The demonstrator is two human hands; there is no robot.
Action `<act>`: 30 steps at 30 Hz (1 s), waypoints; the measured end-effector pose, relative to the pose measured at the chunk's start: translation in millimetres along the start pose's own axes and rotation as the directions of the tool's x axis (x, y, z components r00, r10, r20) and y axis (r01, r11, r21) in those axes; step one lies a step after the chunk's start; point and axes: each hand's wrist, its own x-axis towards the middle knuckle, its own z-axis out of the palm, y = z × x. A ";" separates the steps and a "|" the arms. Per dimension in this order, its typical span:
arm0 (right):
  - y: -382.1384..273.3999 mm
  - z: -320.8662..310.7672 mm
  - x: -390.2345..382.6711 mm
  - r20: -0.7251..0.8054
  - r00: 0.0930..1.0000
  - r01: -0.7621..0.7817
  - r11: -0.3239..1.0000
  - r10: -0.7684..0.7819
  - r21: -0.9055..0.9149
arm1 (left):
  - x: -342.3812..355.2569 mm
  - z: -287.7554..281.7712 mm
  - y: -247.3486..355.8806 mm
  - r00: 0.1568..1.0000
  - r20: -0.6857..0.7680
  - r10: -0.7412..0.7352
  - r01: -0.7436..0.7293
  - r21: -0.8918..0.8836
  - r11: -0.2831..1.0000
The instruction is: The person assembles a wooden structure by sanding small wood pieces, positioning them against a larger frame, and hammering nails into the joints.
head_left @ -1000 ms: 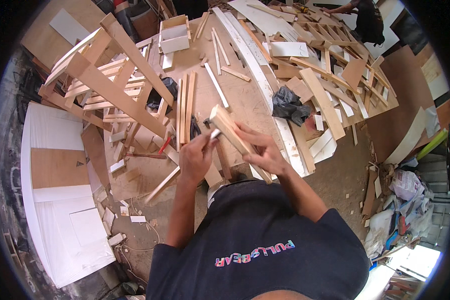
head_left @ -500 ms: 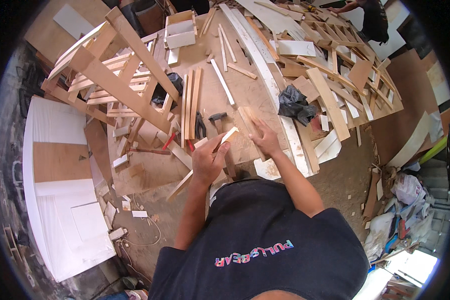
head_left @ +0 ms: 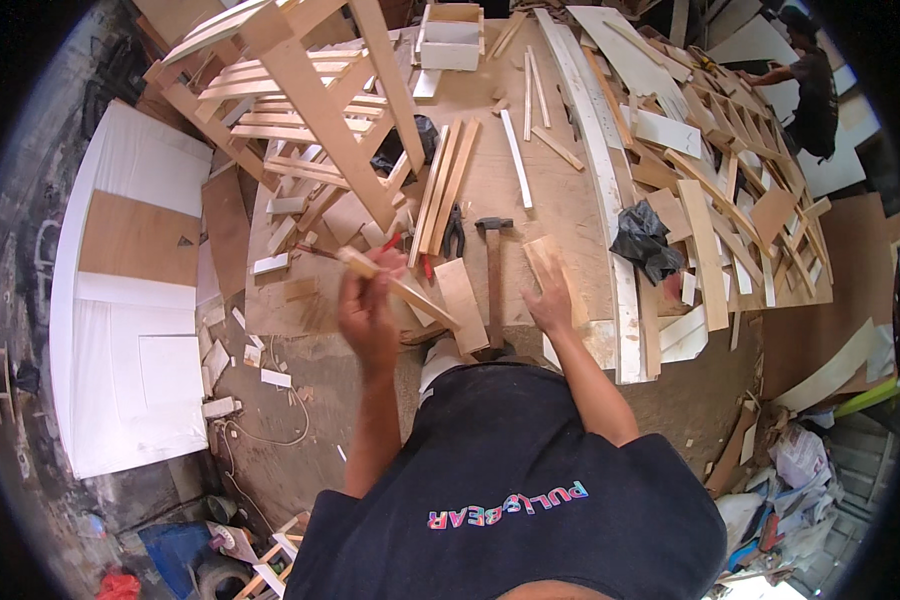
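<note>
My left hand [head_left: 368,315] grips a narrow pale wooden strip [head_left: 422,302], raised at a slant above the table's near edge. My right hand [head_left: 547,300] rests with its fingers extended on a short wooden board [head_left: 550,252] lying on the worktable [head_left: 495,110]. A hammer [head_left: 494,280] with a wooden handle lies just left of that board, with black pliers [head_left: 454,236] beside it. Another flat offcut [head_left: 458,296] is behind the strip in my left hand. Several long battens [head_left: 450,185] lie farther along the table.
A wooden slatted frame [head_left: 325,125] occupies the left end. Right are a long white beam [head_left: 595,170], a black plastic bag [head_left: 642,240] and piled offcuts [head_left: 730,230]. A white box [head_left: 448,45] sits at the back; a co-worker [head_left: 808,90] stands far right. A white panel [head_left: 130,380] is left.
My right hand has lowered the short board onto the table and loosened its fingers. My left hand, holding the strip, has moved leftward and turned. My view has shifted, showing more floor.
</note>
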 end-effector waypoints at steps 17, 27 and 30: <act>-161.5 73.5 7.3 0.493 0.869 -0.119 0.944 -0.051 0.308 | 15.5 -283.1 -126.4 0.643 -0.590 -0.489 0.458 -0.216 0.862; -221.2 207.3 -15.4 0.234 0.968 -0.122 0.986 0.093 0.116 | 60.7 -454.6 -260.5 0.709 -0.546 -0.447 0.678 0.351 0.646; -243.7 224.1 -8.2 0.199 0.979 -0.054 0.997 0.042 0.056 | 70.8 -488.7 -273.2 0.752 -0.483 -0.448 0.655 0.479 0.584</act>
